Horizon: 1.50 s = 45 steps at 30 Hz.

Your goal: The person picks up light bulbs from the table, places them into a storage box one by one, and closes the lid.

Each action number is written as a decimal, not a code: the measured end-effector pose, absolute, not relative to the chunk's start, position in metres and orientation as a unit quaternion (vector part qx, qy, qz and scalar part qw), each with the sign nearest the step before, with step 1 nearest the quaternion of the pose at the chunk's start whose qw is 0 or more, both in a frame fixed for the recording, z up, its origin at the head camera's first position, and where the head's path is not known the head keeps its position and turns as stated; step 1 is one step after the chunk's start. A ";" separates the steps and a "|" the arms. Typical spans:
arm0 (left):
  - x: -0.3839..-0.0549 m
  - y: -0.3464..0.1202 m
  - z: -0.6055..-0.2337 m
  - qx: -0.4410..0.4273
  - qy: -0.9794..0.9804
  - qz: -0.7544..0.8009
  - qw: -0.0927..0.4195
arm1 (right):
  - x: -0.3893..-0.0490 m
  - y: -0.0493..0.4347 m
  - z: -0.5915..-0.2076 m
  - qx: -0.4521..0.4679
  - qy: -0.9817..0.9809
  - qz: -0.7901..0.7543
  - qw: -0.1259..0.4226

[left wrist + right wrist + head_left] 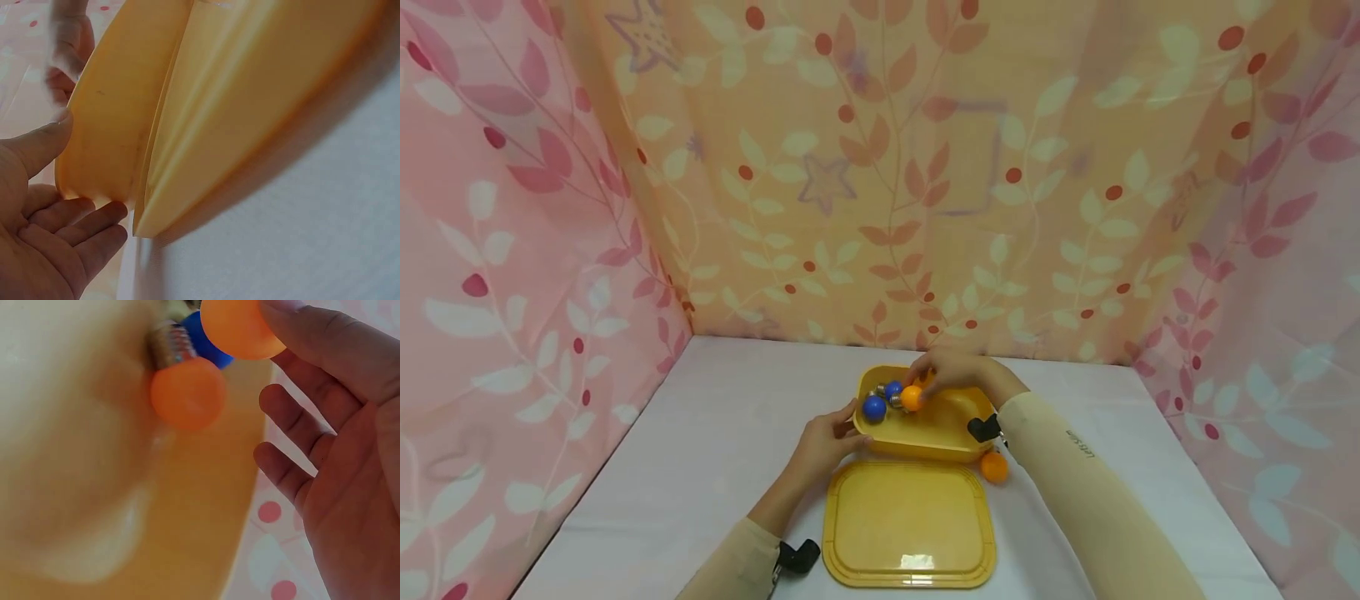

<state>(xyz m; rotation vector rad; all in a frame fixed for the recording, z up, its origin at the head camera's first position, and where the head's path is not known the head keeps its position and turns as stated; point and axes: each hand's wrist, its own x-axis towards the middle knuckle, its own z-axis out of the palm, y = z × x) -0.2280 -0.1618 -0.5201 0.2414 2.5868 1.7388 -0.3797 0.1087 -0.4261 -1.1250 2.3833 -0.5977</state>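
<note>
A yellow plastic box (955,452) stands at mid-table with small light bulbs inside. My left hand (823,446) holds its left end, thumb at the rim and fingers against the outer wall (103,156). Over the inside of the box, my right hand (958,371) pinches an orange bulb (240,328) between thumb and fingers. Another orange bulb (187,394) with a metal screw base shows below it. Two blue bulbs, one nearer the front (874,408) and one behind (892,390), lie at the left end of the box. The right fingertips are partly hidden in the head view.
In front of the box a yellow lid (910,525) lies flat on the white table (700,467). One more orange bulb (994,467) sits on the table by the box's front right corner, next to the right sleeve. Patterned cloth walls (887,208) enclose the back and sides.
</note>
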 end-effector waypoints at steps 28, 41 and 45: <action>-0.229 -0.162 -0.517 0.070 0.825 0.561 0.007 | -0.369 0.100 -0.423 -0.406 0.857 -0.238 0.211; -0.228 -0.160 -0.521 0.068 0.833 0.550 0.009 | -0.348 0.136 -0.409 -0.411 0.862 -0.273 0.115; -0.227 -0.159 -0.520 0.066 0.837 0.544 0.007 | -0.338 0.149 -0.405 -0.386 0.872 -0.283 0.101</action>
